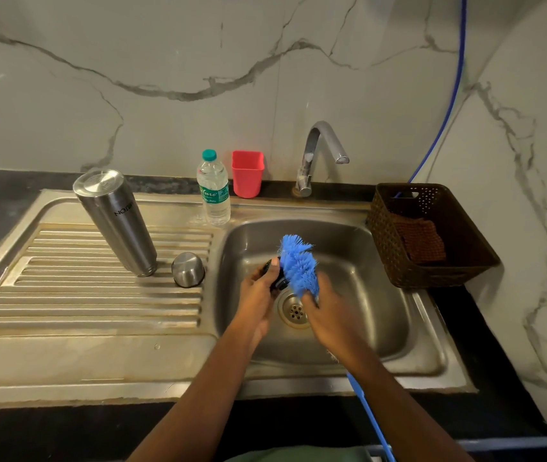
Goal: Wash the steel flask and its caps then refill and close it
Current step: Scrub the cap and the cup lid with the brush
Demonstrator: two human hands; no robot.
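Clamping the left fingers [274, 266] round a small black inner cap [278, 282], thumb pressing on its upper side, and holding the left hand [257, 291] inside the sink bowl [382, 295], just above the drain [295, 311]. Curling the right fingers [327, 285] tight round the lower end of the blue bristle head of a bottle brush [298, 261], laying the bristles against the cap, keeping the right hand [328, 311] just beside the left and letting the brush's blue handle run back under the forearm past the sink's front edge. Leaving the steel flask [115, 221] standing base-up on the ribbed drainboard [65, 295] left of the bowl, with the steel outer cap [188, 270] just beside it, rim down. Facing, along the back rim, a capped plastic water bottle [213, 188], a red cup [247, 174] and the faucet [318, 155]. Flanking the bowl on the right, on the dark table [458, 315], with a brown perforated basket [458, 271] holding a brown cloth [420, 241].
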